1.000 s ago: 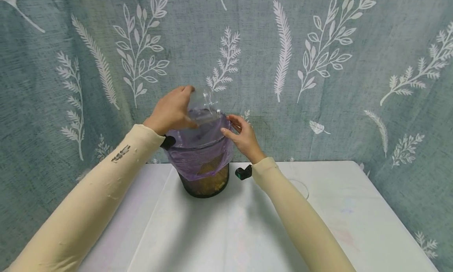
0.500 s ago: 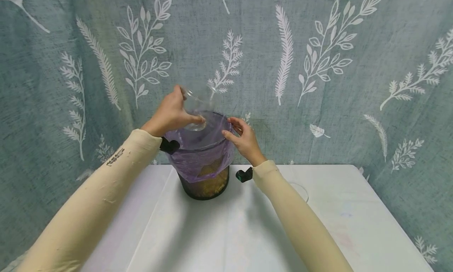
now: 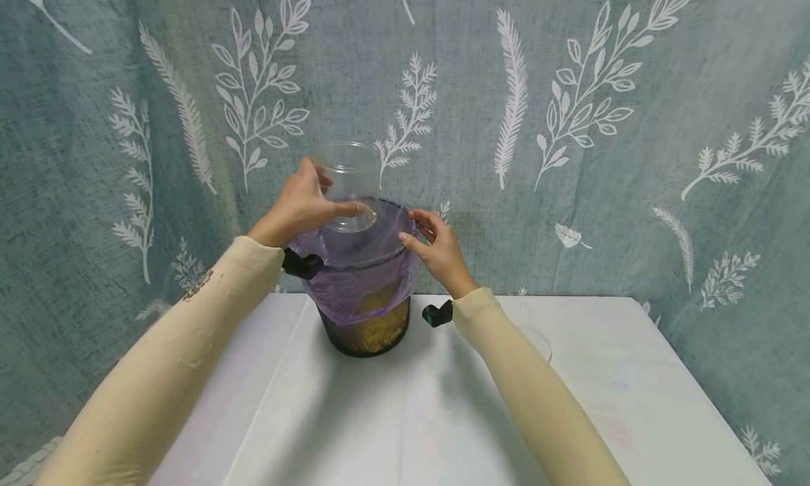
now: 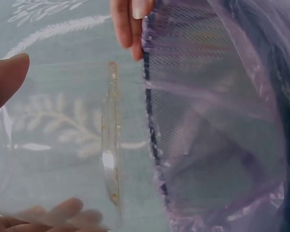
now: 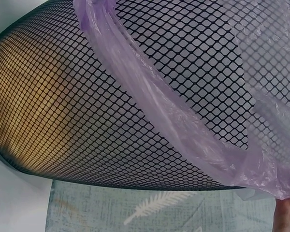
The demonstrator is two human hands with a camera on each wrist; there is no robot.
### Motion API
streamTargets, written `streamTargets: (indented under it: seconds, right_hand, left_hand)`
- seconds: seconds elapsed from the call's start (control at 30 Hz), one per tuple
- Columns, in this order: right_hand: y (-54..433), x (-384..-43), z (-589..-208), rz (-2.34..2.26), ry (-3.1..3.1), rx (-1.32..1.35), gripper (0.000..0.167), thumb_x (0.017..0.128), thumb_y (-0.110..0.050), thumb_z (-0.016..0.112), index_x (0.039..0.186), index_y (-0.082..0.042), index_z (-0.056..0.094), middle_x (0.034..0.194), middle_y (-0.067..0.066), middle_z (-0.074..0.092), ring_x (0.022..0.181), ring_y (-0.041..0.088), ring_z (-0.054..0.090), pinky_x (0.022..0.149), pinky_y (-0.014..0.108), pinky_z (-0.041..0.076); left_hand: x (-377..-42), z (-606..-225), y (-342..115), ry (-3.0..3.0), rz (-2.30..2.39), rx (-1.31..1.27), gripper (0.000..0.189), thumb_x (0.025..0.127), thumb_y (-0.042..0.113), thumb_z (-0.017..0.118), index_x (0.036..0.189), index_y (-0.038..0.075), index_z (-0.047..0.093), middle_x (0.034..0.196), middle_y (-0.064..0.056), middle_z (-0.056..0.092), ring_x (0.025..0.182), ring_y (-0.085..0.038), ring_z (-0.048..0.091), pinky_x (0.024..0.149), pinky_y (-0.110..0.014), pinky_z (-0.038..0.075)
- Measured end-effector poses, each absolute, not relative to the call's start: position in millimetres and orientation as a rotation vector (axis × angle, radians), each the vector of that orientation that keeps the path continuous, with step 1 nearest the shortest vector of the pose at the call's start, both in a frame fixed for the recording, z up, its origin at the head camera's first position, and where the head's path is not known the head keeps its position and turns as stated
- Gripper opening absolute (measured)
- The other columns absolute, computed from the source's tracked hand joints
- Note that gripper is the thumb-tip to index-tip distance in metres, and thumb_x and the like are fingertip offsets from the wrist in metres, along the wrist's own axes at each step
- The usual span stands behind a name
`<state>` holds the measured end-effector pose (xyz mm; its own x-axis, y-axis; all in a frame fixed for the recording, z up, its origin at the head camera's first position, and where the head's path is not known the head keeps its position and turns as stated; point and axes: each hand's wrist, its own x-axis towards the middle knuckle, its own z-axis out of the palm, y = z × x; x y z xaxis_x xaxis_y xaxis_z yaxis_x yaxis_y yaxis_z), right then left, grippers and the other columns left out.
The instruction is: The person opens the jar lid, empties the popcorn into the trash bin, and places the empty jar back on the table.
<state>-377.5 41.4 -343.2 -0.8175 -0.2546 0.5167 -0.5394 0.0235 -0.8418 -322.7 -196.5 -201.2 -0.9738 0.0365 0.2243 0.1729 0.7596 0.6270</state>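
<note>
My left hand (image 3: 296, 206) grips a clear plastic jar (image 3: 349, 180) over the mouth of a black mesh wastebasket (image 3: 363, 335). In the left wrist view, the jar's rim (image 4: 111, 145) faces the basket and carries yellowish specks; the jar looks empty. A thin purple bin bag (image 3: 354, 289) lines the basket and folds down over its outside. At the right side of the basket's rim, my right hand (image 3: 439, 252) pinches the bag's edge, and its fingertips (image 5: 284, 215) show there in the right wrist view. Something yellow (image 5: 34, 101) shows through the mesh low in the basket.
The basket stands near the back edge of a white-covered table (image 3: 380, 430). Close behind hangs a green-grey curtain (image 3: 468, 120) with white leaf prints. A thin pale ring (image 3: 538, 342) lies on the table beside the right forearm.
The left hand has turned the jar from a tilt to nearly upright over the basket, shifting slightly left. More yellow shows low in the basket. The right hand stays at the rim.
</note>
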Motion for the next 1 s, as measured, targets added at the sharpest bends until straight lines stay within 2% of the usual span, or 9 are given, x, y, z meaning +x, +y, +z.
streamTargets:
  seconds: [0.3, 0.6, 0.8, 1.0]
  right_hand:
    - [40, -374, -348, 1.9, -2.071, 0.809, 0.06, 0.102, -0.012, 0.072, 0.152, 0.007, 0.045, 0.153, 0.021, 0.052, 0.147, 0.032, 0.044, 0.12, 0.031, 0.035]
    - [40, -377, -345, 1.882, -2.071, 0.832, 0.058, 0.102, -0.013, 0.071, 0.152, 0.006, 0.046, 0.154, 0.022, 0.051, 0.147, 0.032, 0.045, 0.12, 0.031, 0.036]
    - [43, -379, -343, 1.889, -2.065, 0.83, 0.057, 0.103, -0.013, 0.07, 0.152, 0.004, 0.047, 0.154, 0.021, 0.051, 0.148, 0.031, 0.044, 0.12, 0.031, 0.035]
    - [43, -379, -341, 1.894, -2.068, 0.829, 0.056, 0.103, -0.012, 0.07, 0.151, 0.005, 0.047, 0.154, 0.022, 0.051, 0.147, 0.031, 0.045, 0.12, 0.028, 0.035]
  left_hand:
    - [-318, -207, -196, -2.755, -1.116, -0.122, 0.1, 0.086, 0.049, 0.085, 0.15, -0.003, 0.028, 0.153, -0.025, 0.046, 0.135, -0.044, 0.049, 0.107, -0.058, 0.046]
    - [-313, -206, -196, -2.746, -1.121, -0.136, 0.101, 0.084, 0.053, 0.085, 0.149, -0.002, 0.03, 0.151, -0.023, 0.049, 0.133, -0.043, 0.051, 0.105, -0.058, 0.047]
    - [-304, -205, -191, -2.693, -1.148, -0.21, 0.098, 0.081, 0.056, 0.088, 0.142, 0.001, 0.035, 0.148, -0.02, 0.053, 0.131, -0.04, 0.054, 0.104, -0.055, 0.048]
    - [-287, -206, -185, -2.606, -1.258, -0.353, 0.091, 0.08, 0.048, 0.091, 0.139, 0.003, 0.038, 0.144, -0.015, 0.057, 0.132, -0.036, 0.058, 0.105, -0.054, 0.05]
